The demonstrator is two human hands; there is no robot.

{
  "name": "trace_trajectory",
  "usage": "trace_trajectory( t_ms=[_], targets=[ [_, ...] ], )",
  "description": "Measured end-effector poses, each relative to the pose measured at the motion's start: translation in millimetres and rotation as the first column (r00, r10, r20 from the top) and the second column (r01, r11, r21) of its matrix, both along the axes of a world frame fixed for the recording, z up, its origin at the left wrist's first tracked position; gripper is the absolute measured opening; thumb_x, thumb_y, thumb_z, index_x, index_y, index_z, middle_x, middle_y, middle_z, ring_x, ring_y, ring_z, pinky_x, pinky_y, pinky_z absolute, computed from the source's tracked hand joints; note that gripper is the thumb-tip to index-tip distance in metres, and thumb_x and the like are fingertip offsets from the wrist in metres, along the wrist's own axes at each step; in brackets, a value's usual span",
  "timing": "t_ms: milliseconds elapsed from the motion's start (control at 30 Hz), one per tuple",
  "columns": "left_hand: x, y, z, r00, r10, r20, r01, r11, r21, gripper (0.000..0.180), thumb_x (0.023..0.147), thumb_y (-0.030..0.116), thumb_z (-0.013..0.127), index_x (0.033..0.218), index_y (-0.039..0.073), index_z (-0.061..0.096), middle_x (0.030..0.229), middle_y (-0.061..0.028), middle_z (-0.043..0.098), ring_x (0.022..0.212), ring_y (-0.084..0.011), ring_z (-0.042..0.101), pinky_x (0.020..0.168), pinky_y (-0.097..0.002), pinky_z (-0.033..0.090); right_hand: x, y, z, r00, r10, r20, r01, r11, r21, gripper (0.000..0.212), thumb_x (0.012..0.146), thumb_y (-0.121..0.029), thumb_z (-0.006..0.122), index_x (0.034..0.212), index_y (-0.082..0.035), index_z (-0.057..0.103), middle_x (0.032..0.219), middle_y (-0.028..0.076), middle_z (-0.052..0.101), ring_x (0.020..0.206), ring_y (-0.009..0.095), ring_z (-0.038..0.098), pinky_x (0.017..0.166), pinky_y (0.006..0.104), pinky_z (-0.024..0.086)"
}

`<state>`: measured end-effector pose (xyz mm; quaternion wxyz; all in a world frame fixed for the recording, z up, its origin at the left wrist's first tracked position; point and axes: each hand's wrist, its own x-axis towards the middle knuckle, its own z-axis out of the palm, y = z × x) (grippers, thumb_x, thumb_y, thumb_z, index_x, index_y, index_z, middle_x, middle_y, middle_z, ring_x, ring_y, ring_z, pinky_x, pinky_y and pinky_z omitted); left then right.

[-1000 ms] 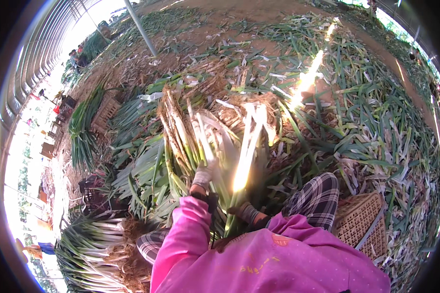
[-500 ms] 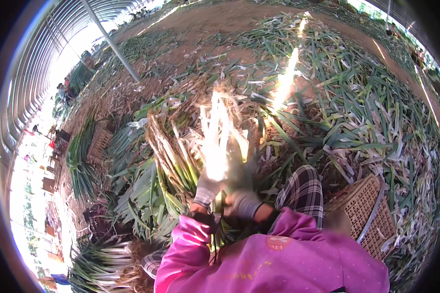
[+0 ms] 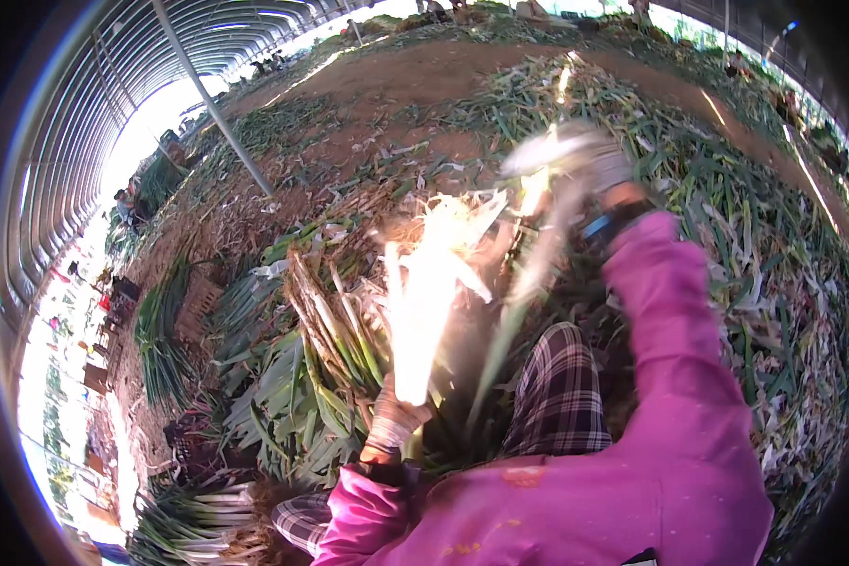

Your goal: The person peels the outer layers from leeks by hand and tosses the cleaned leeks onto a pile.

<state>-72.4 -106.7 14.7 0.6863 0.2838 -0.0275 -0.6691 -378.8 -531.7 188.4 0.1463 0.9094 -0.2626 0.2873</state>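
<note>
My left hand (image 3: 393, 422), in a light knitted glove, grips a leek (image 3: 424, 302) by its lower stalk; the white shaft stands upright and glares in the sun. My right hand (image 3: 575, 156), gloved and blurred, is raised far out with the pink sleeve stretched. A long pale strip of leek skin (image 3: 528, 283) hangs down from it toward the stalk. A pile of unpeeled leeks (image 3: 335, 325) with brown roots lies just left of my left hand.
Green leaf trimmings (image 3: 755, 245) cover the ground to the right. Bundles of leeks lie at the lower left (image 3: 193, 514) and left (image 3: 160, 340). A steel post (image 3: 212, 104) and the arched tunnel frame stand at the upper left. My checked trouser leg (image 3: 561, 396) is below.
My right hand has swung up and away from the leek to the right, drawing a strip of skin with it. The left hand stays on the stalk.
</note>
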Motion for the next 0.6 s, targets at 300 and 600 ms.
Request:
trace_trajectory(
  t_ms=[300,600],
  targets=[
    [13.0,0.0,-36.6,0.994,0.049,0.097,-0.039,0.994,-0.101,0.029,0.085,0.029,0.049,0.107,0.010,0.051,0.104,-0.0028,0.059,0.097,-0.0224,0.053,0.081,-0.0388,0.042,7.3,129.4,28.0,0.997,-0.007,0.081,0.041,0.903,-0.427,0.028,0.081,-0.033,0.054,0.090,-0.006,0.056,0.073,0.012,0.053,0.073,0.023,0.057,0.049,0.0329,0.043],
    [-26.1,35.9,21.9,0.943,0.316,-0.101,-0.294,0.938,0.186,0.021,0.086,0.030,0.052,0.092,0.011,0.054,0.075,0.0012,0.060,0.063,-0.0172,0.058,0.055,-0.0327,0.049,88.6,103.9,-19.8,0.913,-0.373,-0.162,0.377,0.926,-0.010,0.021,0.077,-0.017,0.047,0.085,-0.006,0.063,0.083,0.015,0.063,0.069,0.028,0.061,0.057,0.0399,0.049]
  ],
)
